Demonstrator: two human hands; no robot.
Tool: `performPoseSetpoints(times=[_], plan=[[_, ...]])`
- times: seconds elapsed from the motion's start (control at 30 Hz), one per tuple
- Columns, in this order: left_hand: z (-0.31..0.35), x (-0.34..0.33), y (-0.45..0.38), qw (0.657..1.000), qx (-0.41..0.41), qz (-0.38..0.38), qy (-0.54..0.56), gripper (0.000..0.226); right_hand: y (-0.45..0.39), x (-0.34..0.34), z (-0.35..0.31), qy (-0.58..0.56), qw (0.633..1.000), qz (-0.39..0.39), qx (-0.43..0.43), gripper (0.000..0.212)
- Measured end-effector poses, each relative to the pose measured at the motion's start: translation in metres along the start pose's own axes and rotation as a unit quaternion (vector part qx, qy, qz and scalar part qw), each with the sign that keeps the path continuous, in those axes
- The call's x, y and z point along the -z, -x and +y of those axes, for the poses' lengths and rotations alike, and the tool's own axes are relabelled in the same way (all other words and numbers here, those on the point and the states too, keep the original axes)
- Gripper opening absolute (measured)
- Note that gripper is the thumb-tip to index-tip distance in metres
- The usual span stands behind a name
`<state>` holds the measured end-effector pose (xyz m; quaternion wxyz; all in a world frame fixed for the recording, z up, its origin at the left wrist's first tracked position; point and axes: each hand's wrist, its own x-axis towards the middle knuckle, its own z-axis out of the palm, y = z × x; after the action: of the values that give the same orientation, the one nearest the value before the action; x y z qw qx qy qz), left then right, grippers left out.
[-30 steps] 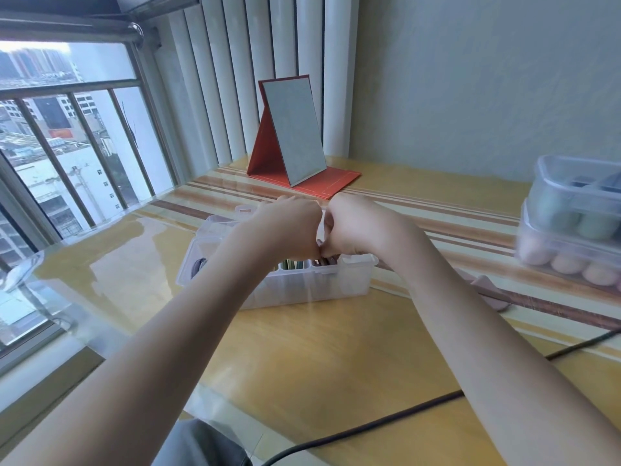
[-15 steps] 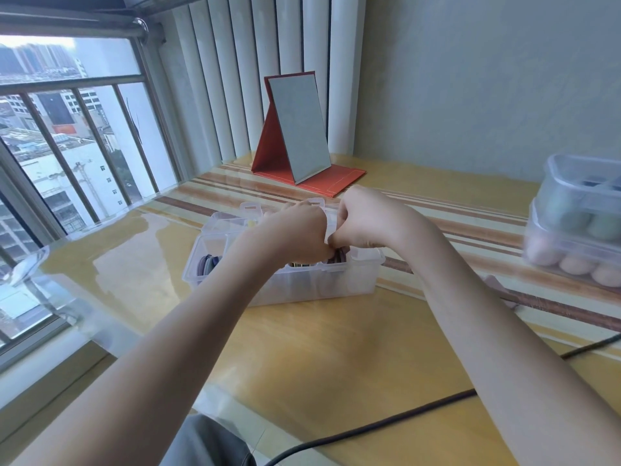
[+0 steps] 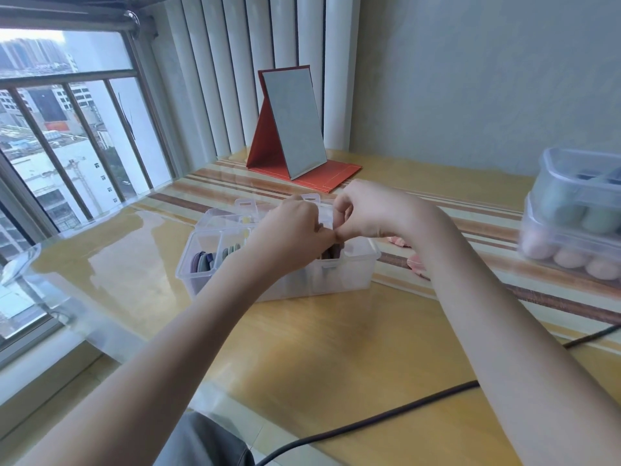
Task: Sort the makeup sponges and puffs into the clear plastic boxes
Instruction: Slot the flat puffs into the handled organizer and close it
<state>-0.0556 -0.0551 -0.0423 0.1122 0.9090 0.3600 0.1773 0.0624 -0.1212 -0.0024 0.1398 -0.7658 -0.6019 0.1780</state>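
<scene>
Item 1: clear compartment box (image 3: 339, 277), centre of frame, on the surface (image 3: 336, 348). Flat puffs (image 3: 205, 260) are stood on edge in its left compartments.

Item 2: left hand (image 3: 295, 230) and right hand (image 3: 366, 213), both closed, pinched together over a small clear plastic piece (image 3: 324, 216) above the box; its nature cannot be told.

Item 3: 2 stacked clear boxes (image 3: 578, 223), right edge, filled with egg-shaped sponges (image 3: 571, 258).

Item 4: pink pieces (image 3: 415, 262), right of the box, partly hidden.

Handling: sponges and puffs are judged light, soft and compressible, best pinched gently at the edges. The box is judged stiff and slippery.

Writing: none can be read.
</scene>
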Motion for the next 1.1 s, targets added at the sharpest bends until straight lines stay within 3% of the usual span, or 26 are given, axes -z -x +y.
performPoseSetpoints(times=[0.13,0.27,0.4,0.57,0.63,0.73,0.8,0.9,1.03,1.1], plan=[[-0.003,0.009,-0.001,0.999,0.004,-0.050,-0.005,0.022,-0.006,-0.015,-0.003,0.022,0.999,-0.047,0.000,0.021],[-0.009,0.010,-0.001,0.996,0.011,-0.040,0.082,0.021,-0.005,-0.006,0.000,-0.004,1.000,0.008,0.009,0.030],[-0.011,0.010,0.000,0.997,0.006,-0.028,0.076,0.019,-0.004,-0.003,0.003,0.005,1.000,-0.011,0.019,0.014],[-0.014,0.022,-0.001,0.993,0.005,-0.110,0.048,0.018,-0.010,-0.010,0.003,-0.006,1.000,0.022,0.019,0.010],[-0.015,0.023,-0.002,0.996,-0.026,-0.084,0.012,0.020,-0.008,-0.007,0.002,-0.023,0.998,0.052,0.023,0.014],[-0.012,0.019,-0.001,0.999,-0.048,-0.013,-0.002,0.014,-0.007,-0.011,-0.001,0.009,1.000,0.006,0.022,0.013],[-0.011,0.015,-0.002,0.999,-0.029,-0.015,-0.011,0.016,-0.009,-0.015,-0.002,0.016,1.000,-0.017,0.015,0.014],[-0.005,0.017,-0.003,0.998,-0.026,-0.017,-0.047,0.016,-0.010,-0.012,-0.001,0.000,1.000,0.014,0.022,0.013],[-0.002,0.014,-0.003,0.999,-0.027,0.037,-0.001,0.029,-0.007,-0.005,0.002,-0.032,0.999,0.014,0.030,0.016],[0.003,0.009,-0.004,0.997,-0.024,0.068,0.009,0.024,-0.003,0.003,0.008,-0.065,0.997,0.018,0.025,0.018]])
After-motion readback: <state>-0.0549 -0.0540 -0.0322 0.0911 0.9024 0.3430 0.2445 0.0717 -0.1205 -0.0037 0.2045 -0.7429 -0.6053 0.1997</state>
